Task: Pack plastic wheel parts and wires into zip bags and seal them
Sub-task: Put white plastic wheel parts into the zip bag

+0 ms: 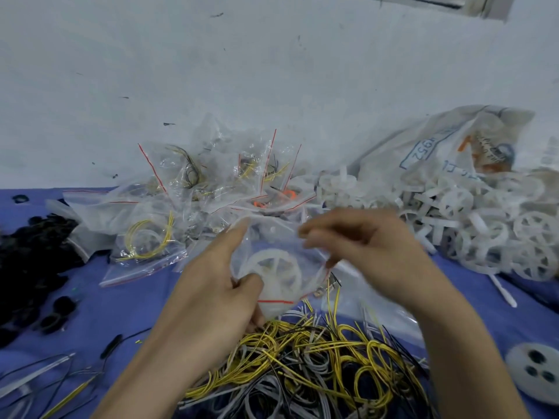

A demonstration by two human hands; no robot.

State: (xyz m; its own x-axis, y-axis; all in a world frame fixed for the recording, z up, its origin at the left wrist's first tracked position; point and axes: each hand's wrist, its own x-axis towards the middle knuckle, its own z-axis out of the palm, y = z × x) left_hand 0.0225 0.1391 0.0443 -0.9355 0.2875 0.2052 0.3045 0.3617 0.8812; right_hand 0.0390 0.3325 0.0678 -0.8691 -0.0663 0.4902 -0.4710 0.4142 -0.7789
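A clear zip bag (281, 246) with a red line hangs in the middle of the view, with a white spoked plastic wheel (273, 269) inside it. My left hand (217, 282) pinches the bag's left side and lower edge. My right hand (363, 249), blurred by motion, grips the bag's upper right part. Below both hands lies a tangle of yellow, grey and black wires (317, 367) on the blue cloth (121, 303).
Filled zip bags (193, 189) are heaped at the back centre against the white wall. Loose white wheels (472, 228) spill from a large sack (447, 146) at the right. Black rubber tyres (33, 255) pile at the left. A white disc (535, 370) lies at the lower right.
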